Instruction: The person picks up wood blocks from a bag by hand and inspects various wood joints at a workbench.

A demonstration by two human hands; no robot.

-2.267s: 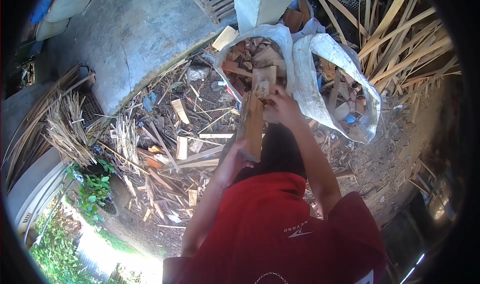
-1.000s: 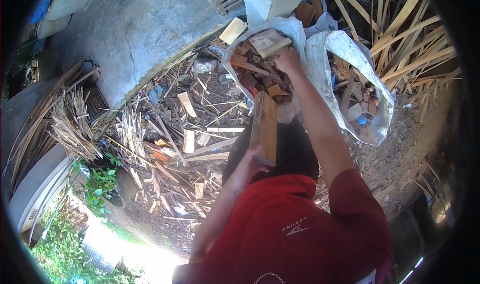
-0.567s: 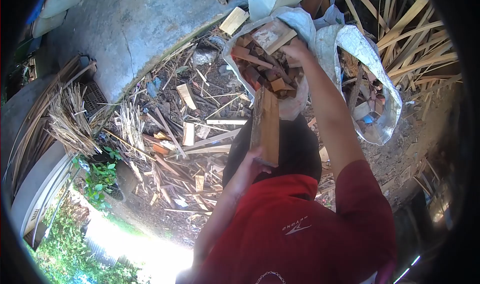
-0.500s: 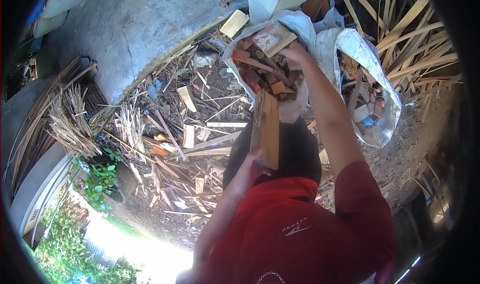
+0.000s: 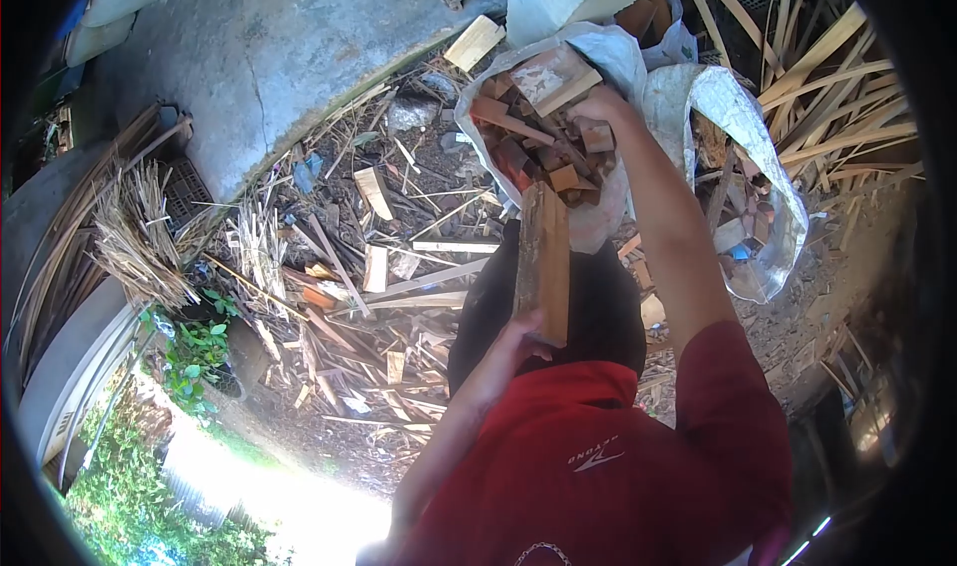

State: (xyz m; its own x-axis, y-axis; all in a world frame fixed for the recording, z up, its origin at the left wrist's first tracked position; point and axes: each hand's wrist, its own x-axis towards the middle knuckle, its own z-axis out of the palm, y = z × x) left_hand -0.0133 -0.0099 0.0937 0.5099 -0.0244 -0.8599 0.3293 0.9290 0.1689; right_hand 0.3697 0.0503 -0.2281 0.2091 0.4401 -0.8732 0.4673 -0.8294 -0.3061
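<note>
My left hand (image 5: 525, 337) is closed round the lower end of a thick wood plank (image 5: 544, 262) with a rough, bark-like side. The plank's upper end overlaps the near rim of a white sack (image 5: 626, 192). Inside the sack are several short wood offcuts (image 5: 568, 179), with a broad pale-topped wood block (image 5: 553, 80) uppermost. My right hand (image 5: 605, 110) reaches into the sack's right side, fingers curled at a small wood block (image 5: 598, 139) close by the pale-topped one. Its fingertips are partly hidden among the pieces.
A second white sack (image 5: 783, 202) with wood scraps stands to the right. Splintered wood (image 5: 389, 287) litters the ground on the left. A concrete slab (image 5: 289, 58) lies at the upper left, and long wood strips (image 5: 847, 118) pile up at the upper right.
The view has shifted slightly, so the sacks and both hands appear a little further right. Both hands keep nearly the same places on the plank and in the sack.
</note>
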